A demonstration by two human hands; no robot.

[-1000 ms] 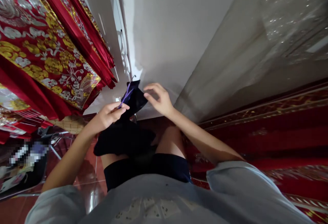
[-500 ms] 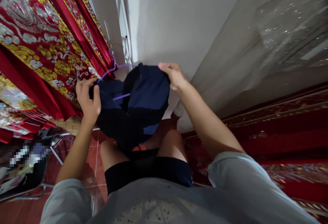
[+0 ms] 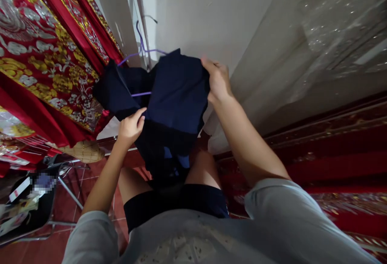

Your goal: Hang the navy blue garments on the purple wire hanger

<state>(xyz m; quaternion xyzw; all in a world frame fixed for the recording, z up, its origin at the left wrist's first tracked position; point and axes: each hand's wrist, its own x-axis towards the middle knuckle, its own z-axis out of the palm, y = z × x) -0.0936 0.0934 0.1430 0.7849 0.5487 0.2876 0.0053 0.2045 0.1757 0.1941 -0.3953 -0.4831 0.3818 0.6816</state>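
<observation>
A dark blue shirt (image 3: 178, 94) hangs on a purple hanger (image 3: 142, 93), whose hook stands up above the collar. The shirt is open at the front, so the hanger's lower bar shows between its two sides. My right hand (image 3: 220, 82) is closed on the shirt's right shoulder edge. Lower down, my left hand (image 3: 130, 128) pinches cloth near the front opening with thumb and forefinger. The shirt's lower part falls in dark folds above my knees.
Red cloth with gold and silver embroidery (image 3: 60, 50) hangs on the left. A black chair (image 3: 45, 203) with small items stands at lower left on red tiles (image 3: 86, 183). Ahead is a white wall (image 3: 211, 18); clear plastic sheeting (image 3: 338, 34) covers the right side.
The shirt and hanger have moved up and away from me. My left hand has left the shirt's left shoulder and moved right and down to the front opening. My right hand has risen slightly.
</observation>
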